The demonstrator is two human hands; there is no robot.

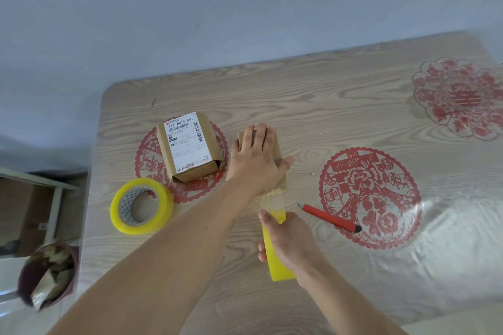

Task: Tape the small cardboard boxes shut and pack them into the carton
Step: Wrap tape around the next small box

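Left hand (255, 155) flat on box (277, 141), right hand (288, 236) gripping tape (277, 261)

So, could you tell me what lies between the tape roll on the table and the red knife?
In the head view, both forearms cross there, between the tape roll and the knife, and the right hand grips a second yellow roll.

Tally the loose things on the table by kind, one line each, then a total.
Small cardboard boxes: 2, the labelled box and the box under the left hand
Tape rolls: 2, the roll lying on the table and the roll in the right hand
Red utility knife: 1
Total: 5
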